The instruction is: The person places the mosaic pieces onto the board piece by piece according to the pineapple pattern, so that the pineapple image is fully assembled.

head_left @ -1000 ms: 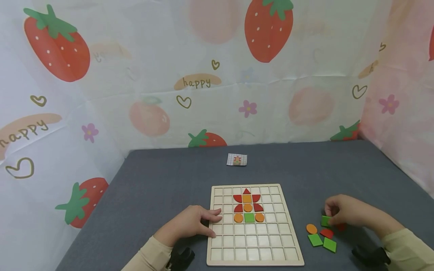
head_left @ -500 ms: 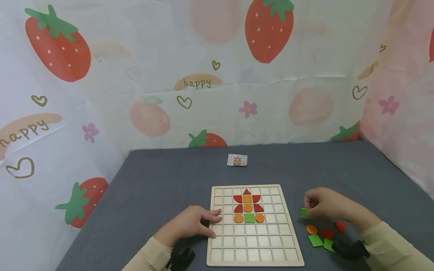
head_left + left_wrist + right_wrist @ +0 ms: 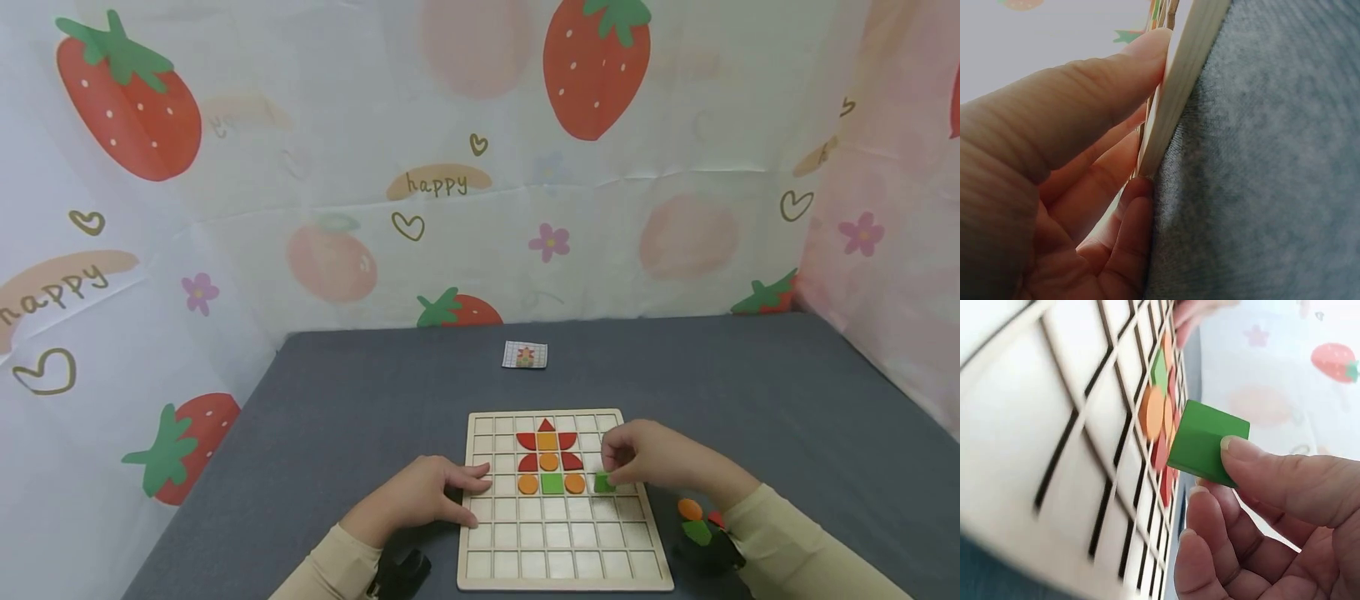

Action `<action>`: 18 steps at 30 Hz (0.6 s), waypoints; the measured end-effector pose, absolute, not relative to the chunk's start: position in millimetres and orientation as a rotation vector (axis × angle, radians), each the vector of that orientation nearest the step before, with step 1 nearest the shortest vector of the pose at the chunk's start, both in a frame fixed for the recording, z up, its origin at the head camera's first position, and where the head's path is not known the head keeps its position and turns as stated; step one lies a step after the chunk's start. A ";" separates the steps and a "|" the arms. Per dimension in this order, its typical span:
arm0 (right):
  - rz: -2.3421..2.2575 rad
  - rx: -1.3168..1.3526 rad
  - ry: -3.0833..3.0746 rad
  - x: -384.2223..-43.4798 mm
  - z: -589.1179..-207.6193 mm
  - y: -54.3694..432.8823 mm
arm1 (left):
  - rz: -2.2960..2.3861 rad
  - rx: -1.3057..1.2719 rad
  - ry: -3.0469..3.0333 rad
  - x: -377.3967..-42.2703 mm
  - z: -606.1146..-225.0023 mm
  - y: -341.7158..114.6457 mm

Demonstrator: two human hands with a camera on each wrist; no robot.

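Note:
Between thumb and fingers, my right hand (image 3: 652, 454) pinches a green square tile (image 3: 1209, 440), held over the right part of the pale wooden grid board (image 3: 555, 562). My left hand (image 3: 427, 496) rests on the board's left edge, its thumb (image 3: 1141, 56) lying against the wooden rim and its fingers reaching onto the surface. On the board sit a red triangle (image 3: 546, 426), an orange square (image 3: 547, 441), red quarter-round tiles (image 3: 572, 462), orange discs (image 3: 528, 484) and another green square (image 3: 552, 483). The discs flank that green square on both sides.
Right of the board lie a loose orange disc (image 3: 689, 509), a green tile (image 3: 697, 532) and a red piece (image 3: 716, 519), partly covered by the right sleeve. A small pattern card (image 3: 525, 354) lies farther back on the grey tabletop (image 3: 375, 392). A strawberry-print cloth (image 3: 465, 250) hangs behind.
My right hand has lifted the green square tile from the loose pieces and carried it left, over the board. My left hand has stayed at the board's edge.

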State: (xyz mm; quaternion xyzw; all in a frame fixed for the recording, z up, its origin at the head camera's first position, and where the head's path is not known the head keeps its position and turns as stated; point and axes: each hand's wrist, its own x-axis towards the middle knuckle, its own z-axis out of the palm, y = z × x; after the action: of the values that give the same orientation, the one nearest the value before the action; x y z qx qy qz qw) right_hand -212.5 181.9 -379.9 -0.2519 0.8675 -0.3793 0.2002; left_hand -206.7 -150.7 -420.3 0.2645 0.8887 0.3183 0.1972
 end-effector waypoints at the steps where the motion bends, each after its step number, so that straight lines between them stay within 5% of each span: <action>1: -1.058 -0.700 2.424 -212.2 -379.7 177.4 | 0.891 0.740 2.488 -206.5 -420.2 -150.7; 18: -1.102 -0.765 2.465 -207.1 -392.7 111.3 | 0.889 0.756 2.495 -206.5 -420.9 -150.3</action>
State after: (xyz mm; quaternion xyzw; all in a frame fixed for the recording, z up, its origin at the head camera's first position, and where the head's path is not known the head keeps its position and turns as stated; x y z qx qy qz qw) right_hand -207.1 111.3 -392.7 -0.2688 0.8661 -0.3870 0.1667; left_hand -206.5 -150.3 -420.9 0.2693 0.8889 0.3169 0.1922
